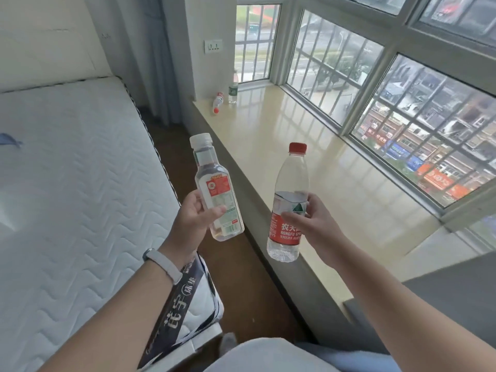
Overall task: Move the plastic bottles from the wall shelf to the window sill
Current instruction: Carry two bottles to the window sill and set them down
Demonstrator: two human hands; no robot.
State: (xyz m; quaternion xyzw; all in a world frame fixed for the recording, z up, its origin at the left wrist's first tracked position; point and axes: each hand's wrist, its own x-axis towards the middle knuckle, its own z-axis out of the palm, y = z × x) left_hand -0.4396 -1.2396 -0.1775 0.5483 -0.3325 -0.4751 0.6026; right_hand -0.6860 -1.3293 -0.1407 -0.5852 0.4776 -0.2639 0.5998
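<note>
Left hand wrapped around the lower half of a white-capped bottle, thumb across its label, bottle tilted with the cap leaning up and to the left. Right hand gripping a red-capped bottle at the top of its red label, thumb in front, fingers behind, bottle nearly upright. Both bottles held in the air, apart from each other, the white-capped one over the brown floor between mattress and sill, the red-capped one at the sill's near edge, not resting on it. Pale band on the left wrist. At the far end of the sill, near the wall, two more bottles just beside each other: a lying bottle with a red cap pointing toward the camera and a standing bottle with a green label. Barred window along the sill's right side.
</note>
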